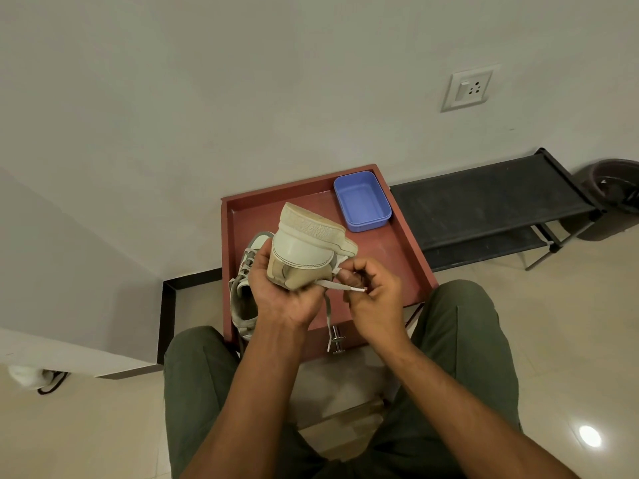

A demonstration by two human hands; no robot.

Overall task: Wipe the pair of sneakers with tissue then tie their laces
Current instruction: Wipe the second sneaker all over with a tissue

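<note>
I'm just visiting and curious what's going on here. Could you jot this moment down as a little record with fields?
setting: person seated at a low reddish-brown table by a white wall
left hand: grips the held sneaker, tipped so part of its sole shows
right hand: fingers pinch a white lace of that sneaker
other sneaker: lies on the table's left side, behind the left hand
blue tray: empty, at the table's far right corner
tissue: none visible
stage: working on the lace; no finished bow visible
</note>
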